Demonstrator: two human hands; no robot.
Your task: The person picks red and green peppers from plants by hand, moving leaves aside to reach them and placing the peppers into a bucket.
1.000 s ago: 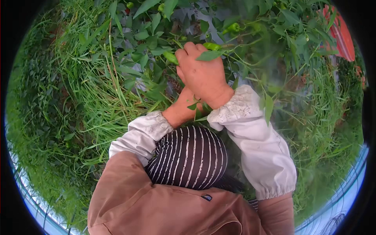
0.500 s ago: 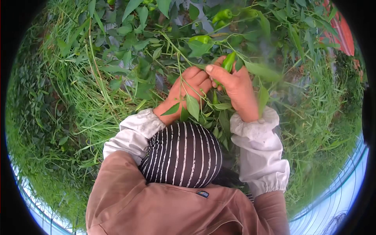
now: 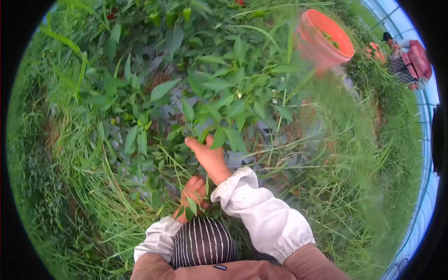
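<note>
My left hand (image 3: 194, 190) is low in the middle, just above my striped knee (image 3: 203, 242). Its fingers are curled round a thin leafy pepper stem (image 3: 175, 163). Farther out, my right hand (image 3: 210, 158) reaches into the pepper plant (image 3: 224, 107), thumb and forefinger apart. Leaves cover part of its fingertips, and a bit of green shows between them that I cannot make out. Green peppers (image 3: 186, 14) hang among the leaves at the far top.
An orange bucket (image 3: 326, 39) with green peppers inside stands at the upper right. Beyond it a person (image 3: 406, 63) crouches near another orange container (image 3: 374, 52). Long grass (image 3: 93, 172) lines both sides, and grey sheeting (image 3: 175, 100) shows between the plants.
My right hand has left the green pepper it held beside my left hand and stretched forward into the leaves. The view has tilted up, bringing in the bucket and the other person.
</note>
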